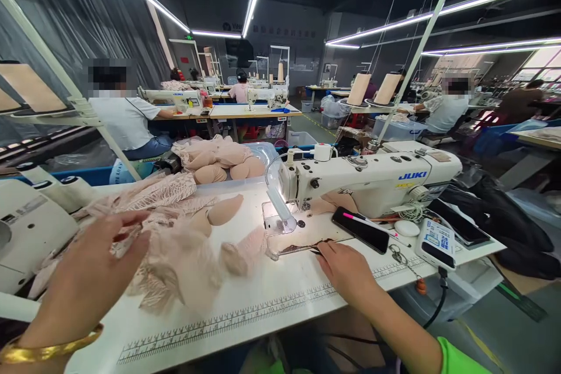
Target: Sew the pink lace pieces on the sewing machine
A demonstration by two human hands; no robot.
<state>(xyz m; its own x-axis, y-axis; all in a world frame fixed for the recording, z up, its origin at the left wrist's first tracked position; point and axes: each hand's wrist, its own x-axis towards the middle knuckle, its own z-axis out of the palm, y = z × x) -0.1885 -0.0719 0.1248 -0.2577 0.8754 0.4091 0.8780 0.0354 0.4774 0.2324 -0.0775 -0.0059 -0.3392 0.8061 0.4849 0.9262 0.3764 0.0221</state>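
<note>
The beige fabric (188, 263), blurred in the head view, lies to the left of the JUKI sewing machine (372, 181), apart from its needle plate (272, 227). The left hand (96, 263) is the nearer hand; it stands on the side of the fabric away from the machine, thumb and fingers parted, with no grip visible. From this hand, the fabric lies toward the machine; blur prevents a reading of its long axis. A smaller pink piece (248, 250) lies closer to the machine, long axis directed toward the needle plate. The right hand (344, 272) is at the machine's front edge, fingers bent, a small dark object (315, 251) at the fingertips; whether it is gripped cannot be determined. A phone (362, 231) restricts room in front of the machine. Bare surface (263, 289) extends from the machine's front left corner to the ruler (228, 322) along the near edge.
</note>
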